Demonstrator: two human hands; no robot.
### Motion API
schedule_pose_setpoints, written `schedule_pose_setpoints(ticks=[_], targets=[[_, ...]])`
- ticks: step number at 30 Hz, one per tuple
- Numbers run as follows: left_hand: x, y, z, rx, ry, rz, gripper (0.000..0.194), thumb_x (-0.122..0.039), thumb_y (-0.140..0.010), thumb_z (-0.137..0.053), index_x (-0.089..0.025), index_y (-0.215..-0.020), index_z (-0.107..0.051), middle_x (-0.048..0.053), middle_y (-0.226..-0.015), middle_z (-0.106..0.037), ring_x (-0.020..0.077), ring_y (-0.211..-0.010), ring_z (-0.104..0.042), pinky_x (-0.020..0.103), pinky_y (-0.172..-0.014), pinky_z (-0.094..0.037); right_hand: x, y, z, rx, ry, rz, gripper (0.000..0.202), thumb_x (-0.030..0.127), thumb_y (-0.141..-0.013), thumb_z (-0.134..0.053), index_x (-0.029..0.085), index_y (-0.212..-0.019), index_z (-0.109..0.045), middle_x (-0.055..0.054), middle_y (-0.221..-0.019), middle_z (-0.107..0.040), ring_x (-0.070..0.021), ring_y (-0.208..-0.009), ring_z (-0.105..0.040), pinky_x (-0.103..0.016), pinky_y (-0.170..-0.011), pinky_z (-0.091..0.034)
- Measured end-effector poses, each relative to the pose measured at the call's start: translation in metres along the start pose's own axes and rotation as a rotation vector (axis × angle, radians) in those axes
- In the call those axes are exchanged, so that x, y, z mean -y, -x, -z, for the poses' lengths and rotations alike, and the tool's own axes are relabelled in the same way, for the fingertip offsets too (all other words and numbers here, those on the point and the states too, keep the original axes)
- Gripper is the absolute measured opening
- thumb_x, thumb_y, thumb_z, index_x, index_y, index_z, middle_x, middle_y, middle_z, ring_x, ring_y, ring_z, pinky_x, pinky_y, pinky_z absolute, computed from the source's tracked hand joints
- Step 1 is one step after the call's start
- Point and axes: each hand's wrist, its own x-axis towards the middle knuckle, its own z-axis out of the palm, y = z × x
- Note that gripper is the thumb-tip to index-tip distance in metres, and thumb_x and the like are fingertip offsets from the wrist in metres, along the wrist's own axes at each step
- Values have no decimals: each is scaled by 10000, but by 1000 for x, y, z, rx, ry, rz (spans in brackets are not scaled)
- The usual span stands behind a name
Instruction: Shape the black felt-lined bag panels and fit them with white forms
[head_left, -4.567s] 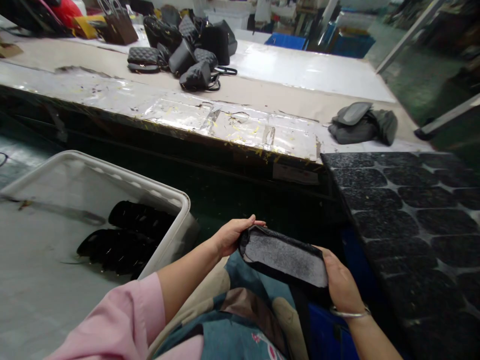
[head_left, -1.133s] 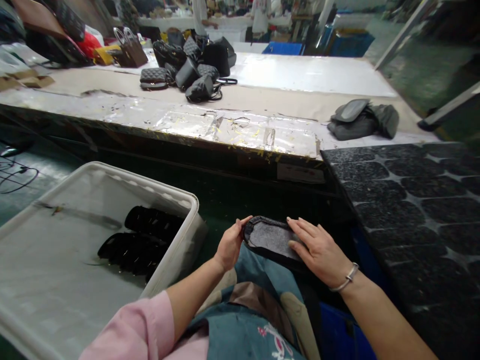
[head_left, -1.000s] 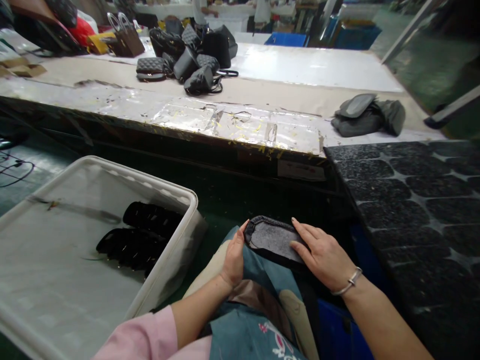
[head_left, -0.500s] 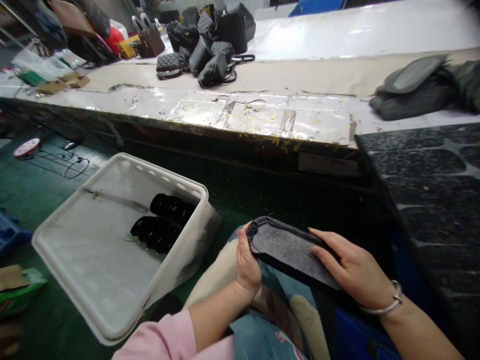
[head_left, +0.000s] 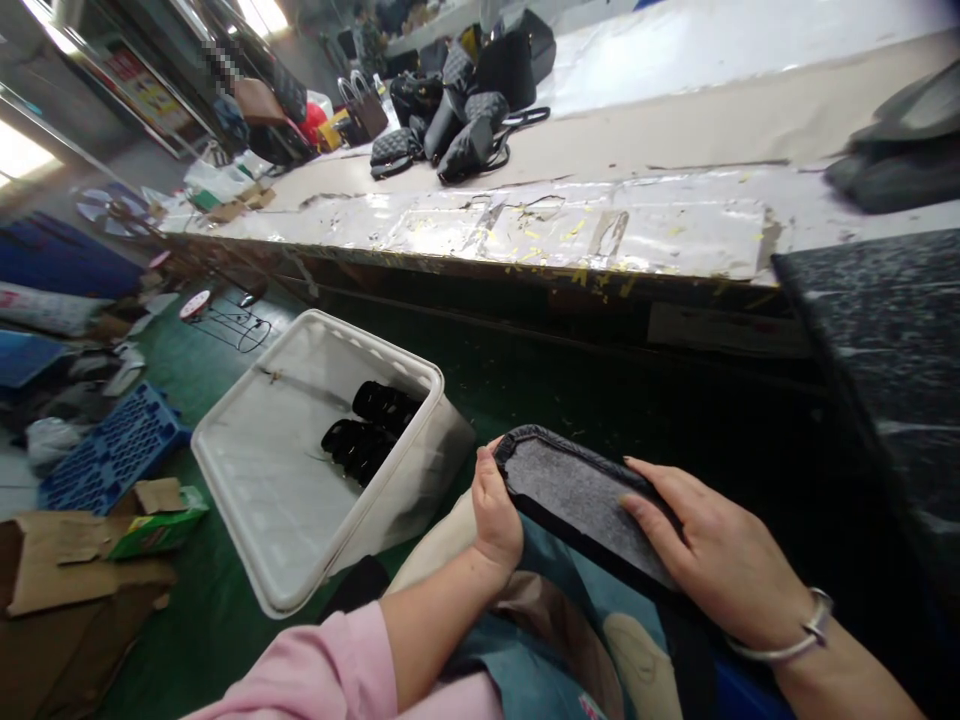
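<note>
Over the lap, I see the black piece, left hand gripping one end, right hand clasping toward the other; leftward sits a bin, beyond, a table bearing bags.

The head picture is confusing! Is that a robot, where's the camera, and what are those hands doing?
No robot here, just a person wearing a pink sleeve. The camera sits on that person's head, so you look forward and down, almost as they do. The left hand holds one end of a long, black-edged grey piece. The right hand lies over the other end. Ahead is a long table with a heap of dark bags on it. Over to the left is a white bin. It has black things inside, but I can't tell what they are.
</note>
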Motion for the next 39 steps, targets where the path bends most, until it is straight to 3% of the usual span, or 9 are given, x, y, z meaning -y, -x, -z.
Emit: schedule_pose_setpoints(ticks=[8,14,20,23,26,28,30,34,39], targets=[[-9,2,1,-76,-270,-205,321,-342,-952,-281,-178,-1039,-543,76,-1039,-597,186,-1011,-543,292,-943,-397,-2,-1,-3,2,3,-9,458,491,-907,-388,181,-1185,-577,-85,-1134,-651,-259,-997,-623,-400,-810,-550],[0,8,-3,-101,-279,-341,349,-357,-951,-292,-160,-1133,-514,104,-1127,-577,195,-1080,-530,324,-993,-376,0,-1,-2,5,6,-14,436,466,-912,-400,168,-1173,-581,-85,-1129,-649,-251,-1000,-619,-394,-808,-545],[5,13,-9,-115,-112,-246,380,-416,-934,-370,-189,-1204,-513,92,-1217,-561,207,-1156,-507,323,-1024,-355,2,-2,-1,4,18,-27,426,464,-915,-399,172,-1162,-586,-72,-1119,-652,-241,-990,-619,-385,-820,-537],[2,13,0,16,117,-91,429,-469,-920,-397,-215,-1245,-515,74,-1267,-557,218,-1208,-484,345,-1057,-331,1,-1,-1,10,7,-25,424,453,-924,-385,171,-1174,-580,-72,-1132,-645,-231,-1006,-615,-369,-834,-534],[2,14,17,303,404,52,499,-450,-916,-426,-242,-1368,-393,56,-1386,-476,212,-1300,-403,361,-1101,-287,1,-2,0,26,-7,-30,424,457,-925,-382,186,-1193,-568,-65,-1154,-635,-222,-1019,-612,-358,-839,-533],[2,14,28,437,453,71,564,-397,-898,-490,-255,-1414,-313,40,-1452,-398,201,-1350,-330,349,-1127,-245,2,-2,0,33,-10,-41,417,462,-922,-386,197,-1187,-571,-59,-1153,-634,-218,-1015,-613,-353,-834,-533],[3,15,35,481,376,27,619,-348,-872,-551,-251,-1425,-290,35,-1484,-344,197,-1375,-279,325,-1142,-206,3,-3,1,31,-8,-51,407,462,-920,-391,201,-1172,-577,-58,-1144,-636,-215,-1009,-615,-349,-834,-531],[1,18,34,427,179,-92,589,-339,-888,-522,-212,-1416,-296,66,-1472,-356,203,-1361,-303,315,-1139,-207,6,-3,2,32,8,-44,398,456,-921,-391,199,-1161,-578,-63,-1126,-639,-213,-1002,-616,-343,-841,-525],[-5,23,20,259,-50,-192,532,-339,-897,-480,-158,-1375,-335,126,-1390,-430,229,-1297,-381,355,-1116,-244,7,-4,3,35,65,-34,399,451,-923,-379,199,-1165,-571,-69,-1124,-641,-222,-992,-622,-349,-825,-530]])
